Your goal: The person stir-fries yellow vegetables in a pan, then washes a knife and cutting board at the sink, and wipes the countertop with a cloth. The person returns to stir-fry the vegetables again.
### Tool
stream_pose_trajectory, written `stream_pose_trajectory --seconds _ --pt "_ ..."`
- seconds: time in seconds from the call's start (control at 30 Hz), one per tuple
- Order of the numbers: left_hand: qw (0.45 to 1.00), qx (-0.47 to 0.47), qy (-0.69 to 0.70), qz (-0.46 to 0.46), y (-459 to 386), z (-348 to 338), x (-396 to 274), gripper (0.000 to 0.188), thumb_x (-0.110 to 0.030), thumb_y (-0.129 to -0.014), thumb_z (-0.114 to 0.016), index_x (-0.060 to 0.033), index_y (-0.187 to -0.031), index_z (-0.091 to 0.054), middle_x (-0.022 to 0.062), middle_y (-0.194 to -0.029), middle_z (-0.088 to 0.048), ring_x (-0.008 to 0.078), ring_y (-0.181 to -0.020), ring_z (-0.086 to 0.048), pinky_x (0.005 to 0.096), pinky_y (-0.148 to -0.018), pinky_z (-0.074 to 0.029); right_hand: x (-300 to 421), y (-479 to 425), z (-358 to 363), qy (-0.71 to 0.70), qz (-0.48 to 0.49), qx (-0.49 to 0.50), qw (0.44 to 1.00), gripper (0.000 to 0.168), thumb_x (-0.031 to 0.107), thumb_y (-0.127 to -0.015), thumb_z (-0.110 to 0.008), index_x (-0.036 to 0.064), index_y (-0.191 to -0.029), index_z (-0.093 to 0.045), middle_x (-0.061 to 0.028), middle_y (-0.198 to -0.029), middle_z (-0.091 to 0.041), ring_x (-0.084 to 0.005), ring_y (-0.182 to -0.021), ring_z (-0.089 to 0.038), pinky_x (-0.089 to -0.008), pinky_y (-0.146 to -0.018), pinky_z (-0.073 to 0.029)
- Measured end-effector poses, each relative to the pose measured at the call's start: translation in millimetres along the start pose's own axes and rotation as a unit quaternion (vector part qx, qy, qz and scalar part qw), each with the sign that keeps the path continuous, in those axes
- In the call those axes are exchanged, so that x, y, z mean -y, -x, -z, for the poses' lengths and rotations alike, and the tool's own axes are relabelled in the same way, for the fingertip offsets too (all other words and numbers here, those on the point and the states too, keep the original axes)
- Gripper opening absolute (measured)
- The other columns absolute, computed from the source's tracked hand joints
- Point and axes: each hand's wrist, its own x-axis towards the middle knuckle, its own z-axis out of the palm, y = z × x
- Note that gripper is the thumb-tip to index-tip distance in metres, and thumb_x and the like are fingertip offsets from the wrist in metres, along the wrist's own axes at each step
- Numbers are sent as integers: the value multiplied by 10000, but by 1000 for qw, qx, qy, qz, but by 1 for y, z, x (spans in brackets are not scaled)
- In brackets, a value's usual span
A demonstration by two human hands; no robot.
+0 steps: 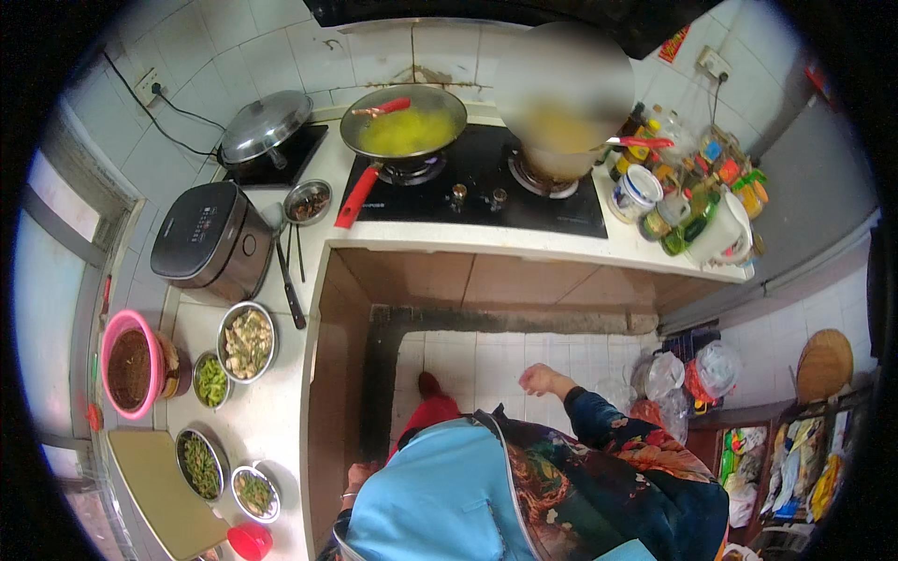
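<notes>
My right hand [544,380] hangs over the tiled floor, fingers loosely bent, with nothing seen in it. Low at my left side, beside the counter's front, is my left hand [361,477]; its fingers are partly hidden by the light blue apron [435,491]. Before me, a wok [359,146] with a red handle sits on the left burner of the black gas hob [421,205]. Yellow-green food [407,133] fills its middle, and a red-handled utensil [382,107] lies across it. On the right burner stands a pot [561,166], its upper part blurred.
Left counter: a rice cooker [210,238], a lidded pan [266,126], a black-handled kitchen knife [289,287], a steel bowl of food [245,342], a pink basin [112,336] and a cutting board [154,484]. Bottles and jars [701,189] crowd the right end. Plastic bags [663,375] stand at lower right.
</notes>
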Motion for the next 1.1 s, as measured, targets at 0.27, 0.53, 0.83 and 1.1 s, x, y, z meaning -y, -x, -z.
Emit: stream_pose_trajectory --seconds 0.27,0.53,0.83,1.1 --pt "994 -49 60 -72 -51 76 -104 408 -360 -859 -522 8 -785 -681 227 -847 -661 369 -812 -648 418 -732 -504 253 7 78 -75 268 73 958 174 201 -926 -540 80 -1022 -620 -32 -846 -653 -113 -702 -614 -278 -601 -522" --pt "889 -3 457 -14 -59 137 -201 132 -117 -865 -576 -69 -983 -609 26 -792 -602 152 -689 -573 250 -599 -461 434 30 193 -369 413 63 830 125 150 -941 -519 53 -952 -597 -40 -779 -632 -114 -684 -610 -238 -616 -509" --pt "792 -462 -1 -398 15 381 -514 442 -85 -741 -679 -71 -1172 -580 183 -1248 -503 379 -1132 -464 434 -990 -362 396 13 176 -206 334 168 904 130 185 -933 -545 63 -927 -591 -14 -755 -603 -86 -653 -569 -222 -576 -469" --pt "779 -387 -396 -294 -102 421 -713 475 -197 -708 -656 -37 -1142 -547 149 -1263 -519 291 -1239 -426 496 -1031 -288 300 16 211 -243 290 136 915 160 153 -942 -524 8 -945 -593 -39 -781 -610 -99 -673 -568 -237 -610 -472"
